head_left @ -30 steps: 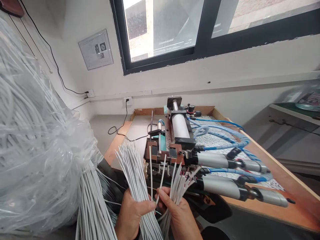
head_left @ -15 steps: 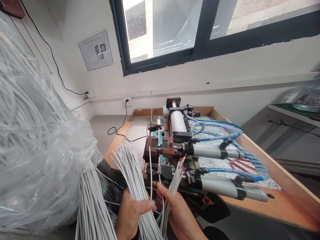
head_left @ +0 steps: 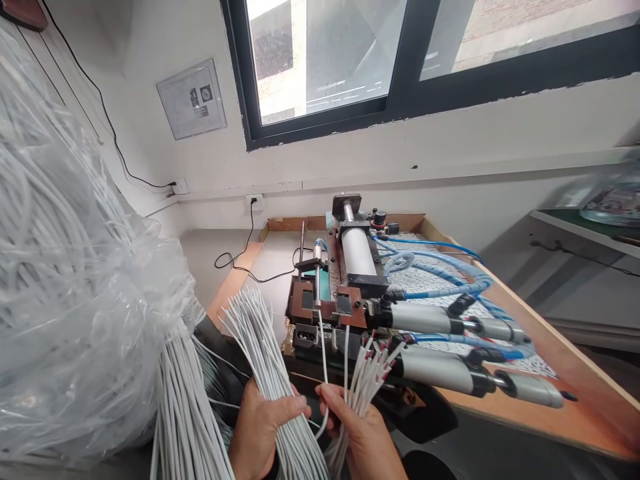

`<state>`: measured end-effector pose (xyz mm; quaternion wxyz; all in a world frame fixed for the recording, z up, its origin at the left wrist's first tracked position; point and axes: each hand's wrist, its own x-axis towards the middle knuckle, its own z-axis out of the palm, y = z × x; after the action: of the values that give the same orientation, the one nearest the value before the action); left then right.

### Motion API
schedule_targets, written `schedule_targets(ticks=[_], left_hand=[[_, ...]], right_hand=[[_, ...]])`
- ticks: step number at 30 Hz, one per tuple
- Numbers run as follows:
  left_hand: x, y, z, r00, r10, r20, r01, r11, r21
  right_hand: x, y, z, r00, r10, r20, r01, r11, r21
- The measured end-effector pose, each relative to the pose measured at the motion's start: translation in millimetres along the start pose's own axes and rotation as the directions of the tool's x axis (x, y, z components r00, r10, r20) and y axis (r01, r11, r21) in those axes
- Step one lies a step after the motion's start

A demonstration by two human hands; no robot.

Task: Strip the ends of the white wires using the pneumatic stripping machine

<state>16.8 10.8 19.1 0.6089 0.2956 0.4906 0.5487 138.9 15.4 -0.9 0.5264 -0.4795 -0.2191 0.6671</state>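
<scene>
Left hand: the left hand (head_left: 263, 427) is closed around a thick bundle of white wires (head_left: 270, 360), which fans upward toward the machine, its cut ends plain white.
Right hand: the right hand (head_left: 357, 433) grips a smaller bunch of wires (head_left: 367, 370) whose tips show red and bare ends; two single wires (head_left: 324, 353) rise from between the hands to the machine's front.
Machine: a wire-stripping machine (head_left: 345, 293) stands on the counter (head_left: 550, 407), with a white cylinder on top and two grey cylinders pointing right.
Hoses: blue air hoses (head_left: 440, 270) curl along its right side.
Bag: a clear plastic bag (head_left: 75, 267) stuffed with white wires fills the left; more wires hang from beneath it just beside the left hand.
Wall: a window (head_left: 400, 53), a framed notice (head_left: 191, 99) and a socket (head_left: 255, 200).
</scene>
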Motion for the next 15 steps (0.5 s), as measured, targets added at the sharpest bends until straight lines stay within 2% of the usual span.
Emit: schedule_targets(ticks=[6, 8, 10, 12, 15], left_hand=[[0, 2, 0.8, 0.998, 0.060, 0.025, -0.061, 0.998, 0.024], [0, 4, 0.9, 0.995, 0.081, 0.056, -0.084, 0.995, 0.053], [0, 7, 2.0, 0.992, 0.080, 0.102, -0.089, 0.992, 0.090], [-1, 11, 4.7, 0.985, 0.058, 0.163, -0.078, 0.990, 0.122], [-2, 17, 9.8, 0.973, 0.031, 0.227, -0.059, 0.991, 0.118]], right_hand=[[3, -8, 4, 0.999, -0.007, 0.047, 0.005, 0.999, 0.034], [3, -10, 7, 0.991, 0.011, 0.136, -0.013, 1.000, 0.015], [3, -12, 9, 0.963, 0.029, 0.269, -0.018, 0.999, -0.043], [2, -12, 11, 0.943, 0.035, 0.332, -0.006, 0.996, -0.086], [-1, -11, 11, 0.974, -0.014, 0.225, 0.033, 0.996, -0.082]])
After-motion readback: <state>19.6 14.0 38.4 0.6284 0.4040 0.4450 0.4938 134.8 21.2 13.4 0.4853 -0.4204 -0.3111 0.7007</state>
